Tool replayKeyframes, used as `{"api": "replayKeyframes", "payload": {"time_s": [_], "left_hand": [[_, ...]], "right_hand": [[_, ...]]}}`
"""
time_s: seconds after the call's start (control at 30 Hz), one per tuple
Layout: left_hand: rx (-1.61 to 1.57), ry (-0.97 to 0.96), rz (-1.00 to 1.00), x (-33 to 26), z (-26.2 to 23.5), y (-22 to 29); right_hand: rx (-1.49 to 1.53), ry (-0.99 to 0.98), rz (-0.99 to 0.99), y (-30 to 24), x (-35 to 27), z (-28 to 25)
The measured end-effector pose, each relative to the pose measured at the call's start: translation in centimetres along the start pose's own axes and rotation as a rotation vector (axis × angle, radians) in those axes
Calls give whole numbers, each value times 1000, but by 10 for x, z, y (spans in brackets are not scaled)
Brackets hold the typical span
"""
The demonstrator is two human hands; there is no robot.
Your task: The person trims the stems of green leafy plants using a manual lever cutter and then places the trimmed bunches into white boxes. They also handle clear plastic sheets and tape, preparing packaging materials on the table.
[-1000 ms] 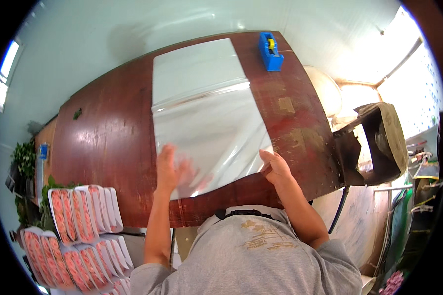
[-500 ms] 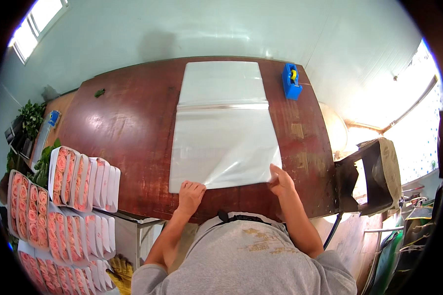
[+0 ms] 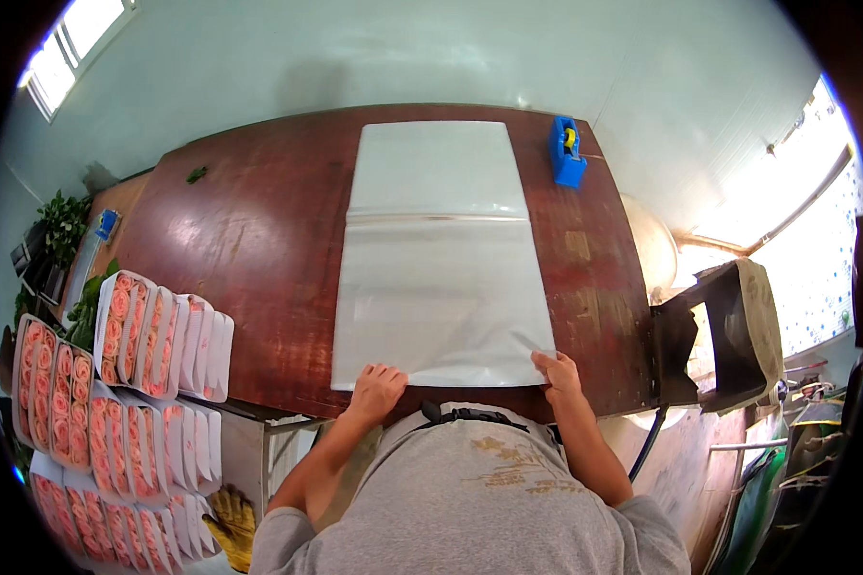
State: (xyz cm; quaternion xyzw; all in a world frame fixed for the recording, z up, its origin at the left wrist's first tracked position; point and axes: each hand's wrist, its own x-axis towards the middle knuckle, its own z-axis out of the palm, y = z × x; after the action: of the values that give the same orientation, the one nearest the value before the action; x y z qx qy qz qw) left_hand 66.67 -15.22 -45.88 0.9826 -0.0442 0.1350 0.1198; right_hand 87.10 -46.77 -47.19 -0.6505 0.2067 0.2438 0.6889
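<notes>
A large sheet of clear plastic film [image 3: 441, 278] lies flat along the dark red wooden table [image 3: 259, 230], over a white sheet at its far end. My left hand [image 3: 377, 388] rests on the near left corner of the film, fingers curled on its edge. My right hand [image 3: 556, 369] presses the near right corner, fingers on the film. Both hands are at the table's near edge, just in front of my grey shirt.
A blue tape dispenser [image 3: 567, 153] stands at the far right of the table. Bundles of pink roses in white wrapping [image 3: 115, 383] are stacked at my left, below table level. A dark open box [image 3: 719, 331] stands at the right, plants [image 3: 58, 225] at far left.
The film has been pulled flat and square toward me. Both hands have moved down to its near corners, and the view has shifted so the table is centred.
</notes>
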Motion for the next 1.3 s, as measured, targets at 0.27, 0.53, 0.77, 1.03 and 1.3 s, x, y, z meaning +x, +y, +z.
{"api": "replayKeyframes", "payload": {"time_s": [0.27, 0.53, 0.77, 1.03, 1.3], "left_hand": [[59, -11, 37, -14, -5, 7], [5, -23, -12, -17, -9, 10], [-232, -262, -124, -10, -41, 6], [-93, 88, -117, 14, -9, -9], [-125, 105, -171, 3, 5, -12]], "right_hand": [[-33, -32, -43, 16, -23, -10], [-307, -30, -160, 16, -23, -15], [-1070, 153, -785, -69, -29, 7], [-915, -158, -1210, -135, 52, 193], [-1184, -165, -1172, -115, 156, 305]]}}
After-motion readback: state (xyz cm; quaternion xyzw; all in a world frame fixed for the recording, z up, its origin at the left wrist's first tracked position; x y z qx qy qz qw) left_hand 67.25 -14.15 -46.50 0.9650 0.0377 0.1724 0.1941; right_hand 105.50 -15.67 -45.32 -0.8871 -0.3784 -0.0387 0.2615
